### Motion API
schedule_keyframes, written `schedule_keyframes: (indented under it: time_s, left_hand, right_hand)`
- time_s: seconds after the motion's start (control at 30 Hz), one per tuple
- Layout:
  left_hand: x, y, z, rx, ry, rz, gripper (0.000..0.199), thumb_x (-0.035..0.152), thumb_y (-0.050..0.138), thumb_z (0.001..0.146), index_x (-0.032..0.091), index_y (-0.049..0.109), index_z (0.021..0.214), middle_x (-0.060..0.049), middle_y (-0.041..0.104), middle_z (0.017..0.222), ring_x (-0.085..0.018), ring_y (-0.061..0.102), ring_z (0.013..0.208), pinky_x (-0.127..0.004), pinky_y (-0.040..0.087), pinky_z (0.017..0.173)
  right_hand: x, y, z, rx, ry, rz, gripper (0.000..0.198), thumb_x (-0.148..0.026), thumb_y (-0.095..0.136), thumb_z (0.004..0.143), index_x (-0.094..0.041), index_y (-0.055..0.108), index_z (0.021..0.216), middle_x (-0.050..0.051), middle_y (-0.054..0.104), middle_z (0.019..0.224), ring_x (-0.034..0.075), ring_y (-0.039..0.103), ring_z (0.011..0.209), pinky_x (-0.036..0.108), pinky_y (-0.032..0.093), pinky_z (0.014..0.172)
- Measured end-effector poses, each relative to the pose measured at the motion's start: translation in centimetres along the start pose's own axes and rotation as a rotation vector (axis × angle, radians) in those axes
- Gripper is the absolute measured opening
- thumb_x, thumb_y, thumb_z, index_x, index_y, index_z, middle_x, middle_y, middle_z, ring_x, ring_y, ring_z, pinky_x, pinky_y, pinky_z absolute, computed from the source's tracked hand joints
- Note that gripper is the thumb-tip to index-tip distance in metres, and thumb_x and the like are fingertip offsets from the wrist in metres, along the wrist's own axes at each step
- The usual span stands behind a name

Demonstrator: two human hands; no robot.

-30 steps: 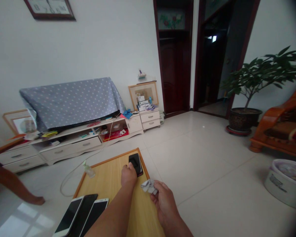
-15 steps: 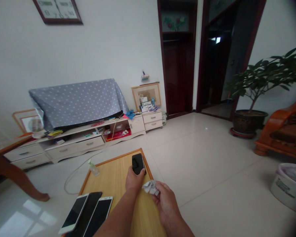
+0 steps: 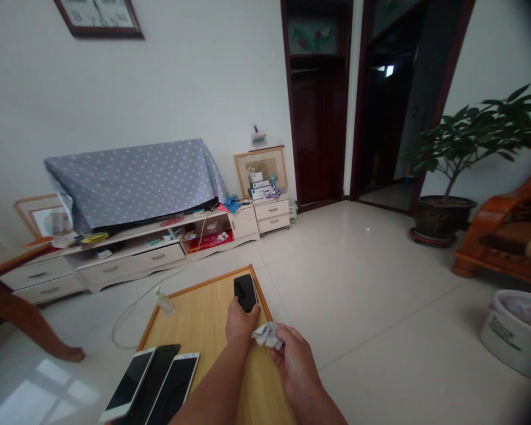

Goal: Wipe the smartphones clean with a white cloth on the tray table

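Note:
Near the far right corner of a small wooden table [image 3: 194, 304], my left hand [image 3: 241, 321] grips the lower end of a black smartphone [image 3: 245, 290], thumb on one side and fingers on the other. The dark screen faces up. Close by on the right, my right hand [image 3: 295, 357] pinches a crumpled light grey cloth [image 3: 268, 336], held apart from the phone. At the table's near left lie a white phone [image 3: 130, 381], a black phone [image 3: 153, 378] and another white-framed phone [image 3: 174, 386], side by side and partly overlapping.
A clear pump bottle [image 3: 164, 302] stands at the table's left edge. Behind is a long low cabinet [image 3: 133, 264] with a cloth-draped object [image 3: 137, 183] on it. To the right are a white bucket [image 3: 515, 339], a potted plant [image 3: 445, 215] and a wooden chair [image 3: 491, 224].
The view has shifted slightly. Both hands keep their holds on the phone and the cloth, with hardly any movement relative to the table.

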State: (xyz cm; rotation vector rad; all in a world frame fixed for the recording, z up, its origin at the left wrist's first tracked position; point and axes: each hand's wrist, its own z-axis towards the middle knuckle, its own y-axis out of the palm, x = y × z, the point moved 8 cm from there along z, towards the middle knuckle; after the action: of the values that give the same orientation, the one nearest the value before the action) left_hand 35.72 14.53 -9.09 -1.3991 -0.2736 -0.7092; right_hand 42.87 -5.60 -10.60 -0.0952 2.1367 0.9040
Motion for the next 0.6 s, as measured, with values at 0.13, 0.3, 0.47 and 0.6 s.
schedule_keyframes:
  time_s: [0.13,0.3,0.47,0.6]
  left_hand:
    - [0.08,-0.04,-0.04,-0.004,-0.005,0.007,0.078,0.058,0.064,0.079,0.012,0.045,0.139,-0.022,0.06,0.134,-0.032,0.061,0.123,-0.039,0.049,0.094]
    - [0.24,-0.18,-0.02,-0.011,-0.001,0.009,0.077,0.057,0.065,0.078,0.012,0.047,0.137,-0.021,0.062,0.132,-0.031,0.061,0.121,-0.037,0.049,0.095]
    - [0.27,-0.08,0.02,-0.016,-0.012,0.01,0.076,0.056,0.065,0.078,0.012,0.046,0.137,-0.022,0.06,0.133,-0.032,0.061,0.122,-0.038,0.048,0.095]
    - [0.32,0.01,0.03,-0.023,-0.007,-0.002,0.077,0.056,0.066,0.078,0.013,0.045,0.138,-0.022,0.058,0.136,-0.031,0.059,0.125,-0.037,0.047,0.098]
  right_hand:
    - [-0.13,0.01,-0.21,0.0,-0.001,0.004,0.033,-0.039,0.075,0.069,-0.02,0.075,0.096,0.006,0.074,0.089,0.02,0.064,0.08,0.025,0.047,0.062]
    - [-0.16,0.01,-0.28,0.002,0.009,-0.002,0.033,-0.039,0.075,0.068,-0.02,0.075,0.094,0.007,0.074,0.089,0.02,0.064,0.08,0.025,0.046,0.061]
    - [-0.14,0.19,-0.23,0.0,0.016,0.015,0.034,-0.04,0.076,0.067,-0.02,0.074,0.094,0.006,0.073,0.088,0.02,0.063,0.079,0.025,0.046,0.061]
    - [-0.15,0.19,-0.3,0.012,0.026,0.003,0.035,-0.039,0.075,0.067,-0.019,0.074,0.095,0.005,0.073,0.088,0.019,0.063,0.08,0.025,0.046,0.062]
